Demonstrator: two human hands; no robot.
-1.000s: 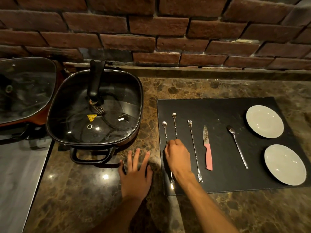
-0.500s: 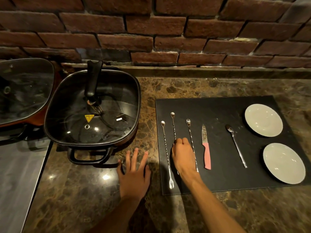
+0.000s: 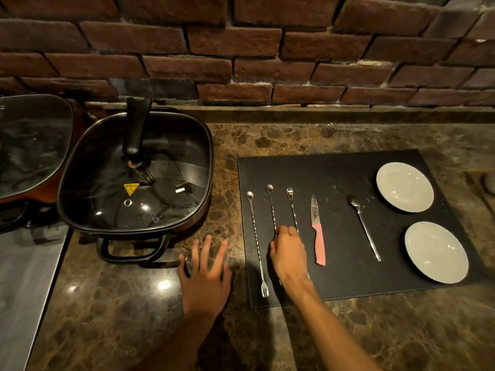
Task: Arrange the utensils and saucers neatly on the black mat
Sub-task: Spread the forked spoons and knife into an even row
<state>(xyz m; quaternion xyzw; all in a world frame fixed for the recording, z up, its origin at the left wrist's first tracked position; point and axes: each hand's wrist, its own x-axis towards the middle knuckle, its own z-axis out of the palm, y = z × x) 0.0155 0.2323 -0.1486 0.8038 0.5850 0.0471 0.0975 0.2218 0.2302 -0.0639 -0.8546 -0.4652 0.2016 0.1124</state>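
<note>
On the black mat (image 3: 334,170) lie three long twisted bar spoons with fork ends: the left spoon (image 3: 256,242), the middle spoon (image 3: 271,207) and the right spoon (image 3: 292,208). A pink-handled knife (image 3: 317,231) and a plain spoon (image 3: 363,227) lie further right. Two white saucers stand at the mat's right side, the far saucer (image 3: 404,187) and the near saucer (image 3: 436,252). My right hand (image 3: 288,253) rests over the middle and right spoons, its fingertips curled on the middle spoon's stem. My left hand (image 3: 206,274) lies flat with spread fingers on the counter left of the mat.
A square black electric pan with a glass lid (image 3: 135,174) stands left of the mat, its handle (image 3: 131,246) near my left hand. Another lidded pan (image 3: 29,145) sits at the far left. A brick wall (image 3: 267,49) backs the brown marble counter (image 3: 388,330).
My right hand left the left spoon and shifted right onto the middle spoon. The left spoon now lies uncovered. My left hand has stayed flat on the counter.
</note>
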